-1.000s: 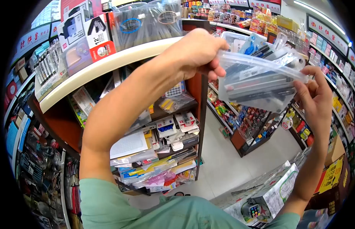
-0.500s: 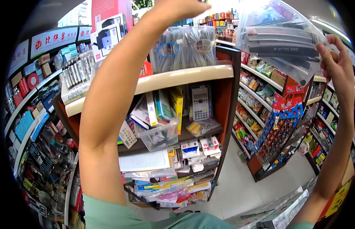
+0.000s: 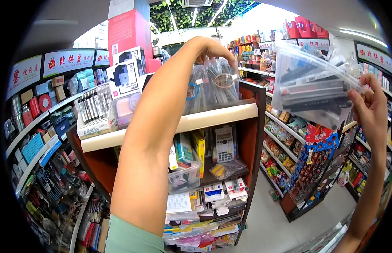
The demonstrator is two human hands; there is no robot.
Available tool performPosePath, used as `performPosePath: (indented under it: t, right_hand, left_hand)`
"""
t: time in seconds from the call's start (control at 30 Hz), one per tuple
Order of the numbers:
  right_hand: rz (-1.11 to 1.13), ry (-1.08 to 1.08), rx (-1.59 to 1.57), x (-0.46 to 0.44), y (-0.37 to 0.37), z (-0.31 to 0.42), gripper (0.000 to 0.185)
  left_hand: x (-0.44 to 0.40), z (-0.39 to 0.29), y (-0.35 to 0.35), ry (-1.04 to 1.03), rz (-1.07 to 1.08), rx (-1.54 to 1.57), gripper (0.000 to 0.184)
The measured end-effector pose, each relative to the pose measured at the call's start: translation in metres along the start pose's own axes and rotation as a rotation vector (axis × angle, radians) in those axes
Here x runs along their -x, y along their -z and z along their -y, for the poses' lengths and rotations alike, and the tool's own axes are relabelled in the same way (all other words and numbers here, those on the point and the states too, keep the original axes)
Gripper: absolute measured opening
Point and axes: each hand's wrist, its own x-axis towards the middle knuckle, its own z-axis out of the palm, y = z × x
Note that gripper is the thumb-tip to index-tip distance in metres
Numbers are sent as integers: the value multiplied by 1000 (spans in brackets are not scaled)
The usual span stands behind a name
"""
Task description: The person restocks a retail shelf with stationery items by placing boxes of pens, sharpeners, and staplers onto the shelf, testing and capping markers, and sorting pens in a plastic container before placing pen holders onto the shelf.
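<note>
My right hand pinches the edge of a clear plastic bag, which holds several dark and grey pen-like sticks and is raised at the right. My left hand reaches over the top shelf, its fingers bent down onto a row of upright clear plastic bags. Its fingertips are mostly hidden among the bags, so what they grip does not show. A brown oval label ring and a blue one mark the front of this row. My left forearm covers part of it.
Left of the bags stand a white rack of pens and boxed goods. Below the cream shelf edge are a calculator and a clear bin. A snack display rises at the right.
My left hand has come down from above the shelf onto the row of bags. The held bag has tilted and lowered slightly, still in my right hand. The view has tipped upward.
</note>
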Motion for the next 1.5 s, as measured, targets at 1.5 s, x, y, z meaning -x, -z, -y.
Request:
performPosePath:
  t: [1.5]
  right_hand:
    - [117, 128, 334, -118, -213, 139, 17]
  left_hand:
    - [22, 89, 64, 112, -171, -312, 78]
